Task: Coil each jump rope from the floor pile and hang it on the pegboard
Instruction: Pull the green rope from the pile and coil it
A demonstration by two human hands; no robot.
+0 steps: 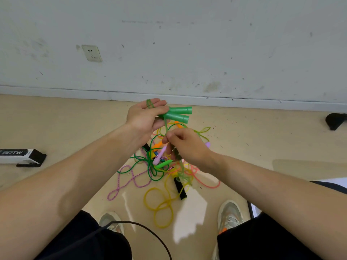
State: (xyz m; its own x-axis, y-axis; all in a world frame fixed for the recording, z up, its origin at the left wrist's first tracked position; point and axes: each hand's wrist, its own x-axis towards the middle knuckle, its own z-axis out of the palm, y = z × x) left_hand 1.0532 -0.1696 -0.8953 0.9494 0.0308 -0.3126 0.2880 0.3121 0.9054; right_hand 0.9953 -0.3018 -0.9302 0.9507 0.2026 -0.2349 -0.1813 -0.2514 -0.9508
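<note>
My left hand (145, 117) grips the two green handles (179, 114) of a green jump rope, and strands of its cord loop over my fingers. Just below, my right hand (185, 144) pinches that green cord (166, 128), which hangs blurred down past my wrist. Under both hands lies the floor pile (161, 169) of tangled ropes: a dark green cord, a pink braided rope (129, 180), a yellow rope (161, 205), a coral rope and a black handle (180, 188). No pegboard is in view.
A scuffed white wall with a socket (92, 53) runs along the back. A white and black box (20, 156) lies on the floor at left, a black object (336, 121) at far right. My shoes (230, 215) flank the pile, and a black cable (150, 231) crosses my lap.
</note>
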